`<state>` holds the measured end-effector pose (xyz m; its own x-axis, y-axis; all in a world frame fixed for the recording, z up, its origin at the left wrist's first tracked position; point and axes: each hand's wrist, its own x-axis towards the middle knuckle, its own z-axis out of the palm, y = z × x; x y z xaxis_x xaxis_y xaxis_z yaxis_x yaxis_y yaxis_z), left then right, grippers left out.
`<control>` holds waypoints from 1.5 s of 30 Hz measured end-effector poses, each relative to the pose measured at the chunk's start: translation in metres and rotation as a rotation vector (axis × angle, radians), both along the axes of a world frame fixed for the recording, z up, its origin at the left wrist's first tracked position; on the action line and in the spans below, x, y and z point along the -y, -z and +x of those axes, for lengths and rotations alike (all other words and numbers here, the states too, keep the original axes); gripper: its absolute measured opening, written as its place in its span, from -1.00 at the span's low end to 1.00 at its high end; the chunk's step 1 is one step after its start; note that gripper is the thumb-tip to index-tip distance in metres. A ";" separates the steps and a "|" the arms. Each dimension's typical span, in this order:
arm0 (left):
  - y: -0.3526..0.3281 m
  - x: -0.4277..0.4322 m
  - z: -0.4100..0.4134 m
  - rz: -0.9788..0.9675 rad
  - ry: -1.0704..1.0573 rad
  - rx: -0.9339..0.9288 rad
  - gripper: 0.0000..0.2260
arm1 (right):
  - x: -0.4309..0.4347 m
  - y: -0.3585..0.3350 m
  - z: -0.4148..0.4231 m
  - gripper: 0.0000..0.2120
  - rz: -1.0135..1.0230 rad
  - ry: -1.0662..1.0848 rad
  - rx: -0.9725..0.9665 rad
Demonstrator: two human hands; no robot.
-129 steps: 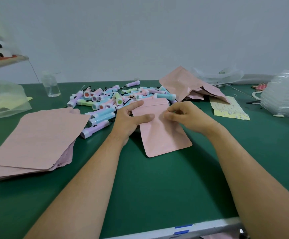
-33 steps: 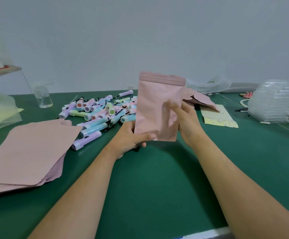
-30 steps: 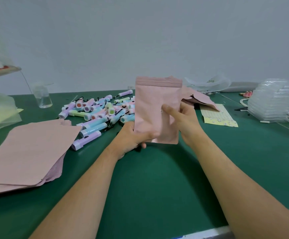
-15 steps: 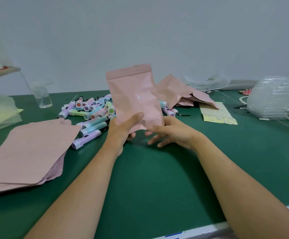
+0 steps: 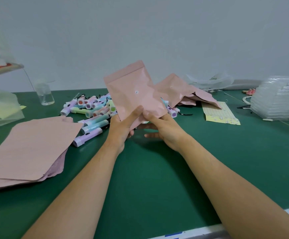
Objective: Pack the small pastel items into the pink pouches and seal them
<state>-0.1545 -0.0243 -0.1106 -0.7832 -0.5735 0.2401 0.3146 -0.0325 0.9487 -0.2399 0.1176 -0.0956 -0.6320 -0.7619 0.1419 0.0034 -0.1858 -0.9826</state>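
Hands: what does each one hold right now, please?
Left hand: grips the pink pouch at its bottom edge.
Right hand: pinches the same pouch's bottom edge.

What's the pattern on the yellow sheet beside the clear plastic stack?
Small repeated dots, flower-like, on the pale yellow sheet; the head view shows it.
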 end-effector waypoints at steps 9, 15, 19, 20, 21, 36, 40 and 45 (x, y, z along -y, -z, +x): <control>0.001 0.000 0.002 -0.108 0.067 0.097 -0.67 | -0.032 -0.023 -0.046 -0.81 -0.266 0.518 0.188; 0.004 0.001 -0.005 -0.078 0.055 0.159 -0.82 | -0.046 -0.029 -0.089 -0.88 -0.280 0.748 0.270; 0.004 0.000 -0.005 -0.085 0.090 0.162 -0.87 | -0.035 -0.030 -0.116 -0.87 -0.225 0.722 0.364; 0.005 0.001 -0.005 -0.081 0.090 0.162 -0.86 | -0.031 -0.032 -0.124 -0.86 -0.218 0.712 0.392; 0.005 0.001 -0.006 -0.077 0.087 0.164 -0.86 | -0.028 -0.037 -0.131 -0.84 -0.224 0.706 0.418; 0.010 0.007 -0.012 -0.035 0.054 0.130 -0.87 | -0.020 -0.035 -0.164 -0.96 -0.132 0.676 0.403; 0.007 0.007 -0.010 -0.032 0.046 0.134 -0.86 | -0.010 -0.031 -0.133 -0.94 -0.145 0.709 0.347; 0.004 0.003 -0.008 -0.030 0.022 0.140 -0.86 | 0.022 -0.013 -0.072 -0.89 0.017 0.684 0.090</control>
